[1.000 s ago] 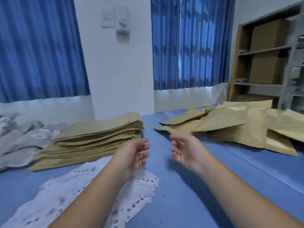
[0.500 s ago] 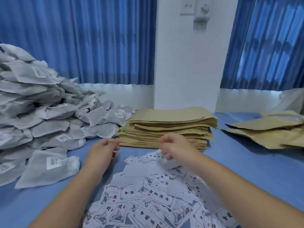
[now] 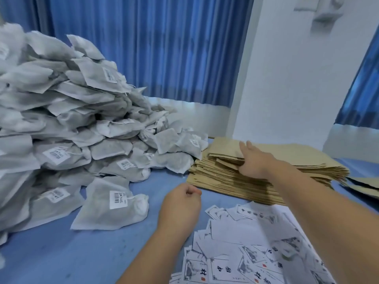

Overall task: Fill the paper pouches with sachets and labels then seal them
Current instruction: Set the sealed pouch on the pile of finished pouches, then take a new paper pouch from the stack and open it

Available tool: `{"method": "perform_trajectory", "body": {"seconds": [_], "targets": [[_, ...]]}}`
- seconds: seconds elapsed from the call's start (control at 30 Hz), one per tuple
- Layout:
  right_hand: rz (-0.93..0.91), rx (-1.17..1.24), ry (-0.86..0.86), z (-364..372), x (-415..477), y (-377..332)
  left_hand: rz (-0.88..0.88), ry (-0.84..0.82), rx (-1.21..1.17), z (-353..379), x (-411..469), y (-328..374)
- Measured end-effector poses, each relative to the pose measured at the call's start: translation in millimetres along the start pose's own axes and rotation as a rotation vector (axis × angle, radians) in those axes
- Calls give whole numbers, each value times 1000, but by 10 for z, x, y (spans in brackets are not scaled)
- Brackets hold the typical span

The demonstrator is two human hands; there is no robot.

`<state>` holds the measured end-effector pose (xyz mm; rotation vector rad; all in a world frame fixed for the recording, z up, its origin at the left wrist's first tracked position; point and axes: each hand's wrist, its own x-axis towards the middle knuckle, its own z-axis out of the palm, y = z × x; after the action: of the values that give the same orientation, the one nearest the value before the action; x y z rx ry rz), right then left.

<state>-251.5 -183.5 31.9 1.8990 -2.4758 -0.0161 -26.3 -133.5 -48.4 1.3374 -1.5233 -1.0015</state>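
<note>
A stack of flat brown paper pouches (image 3: 287, 160) lies on the blue table at centre right. My right hand (image 3: 253, 159) reaches onto its left end, fingers flat on top and thumb under the edge of the top pouches, which lift slightly. My left hand (image 3: 180, 203) hovers over the table in front of the stack, fingers curled into a loose fist with nothing seen in it. A big heap of grey-white sachets (image 3: 67, 124) with barcode stickers fills the left side. Printed white labels (image 3: 246, 249) lie scattered at the bottom right, under my right forearm.
One loose sachet (image 3: 110, 203) lies nearest me, left of my left hand. More brown pouches (image 3: 365, 187) show at the right edge. Blue curtains (image 3: 143, 48) and a white wall column (image 3: 297, 78) stand behind the table. Bare blue tabletop (image 3: 61, 253) shows at the lower left.
The view has swung left, bringing the sachet heap in. My right hand moved from above the labels forward onto the pouch stack. My left hand stayed curled near the stack's front.
</note>
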Motion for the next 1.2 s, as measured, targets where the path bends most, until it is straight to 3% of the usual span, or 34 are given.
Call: {"method": "perform_trajectory", "body": {"seconds": [0.07,0.2,0.47,0.57,0.67,0.77,0.9,1.07,1.2], "targets": [[56,13,12,135,-32,-74,-14,-4,-7,-14,8,5],[-38,-328,353,396,-207,-207,-17,-11,-2,-29,-8,14],[-78,-298,585,205,-488,54,12,6,-16,-42,-10,15],[-97,-180,595,242,-759,186,24,33,-35,-37,-23,22],[-191,-43,713,279,-1128,239,32,20,-96,-10,-16,35],[-306,73,901,356,-1425,293,-90,-36,-431,23,13,110],[-395,185,979,423,-1665,412,-209,-111,-867,-24,-30,204],[-392,457,888,529,-1763,563,-339,-114,-1128,-143,-123,225],[-327,772,800,465,-1788,614,-426,-234,-1039,-215,-156,264]]}}
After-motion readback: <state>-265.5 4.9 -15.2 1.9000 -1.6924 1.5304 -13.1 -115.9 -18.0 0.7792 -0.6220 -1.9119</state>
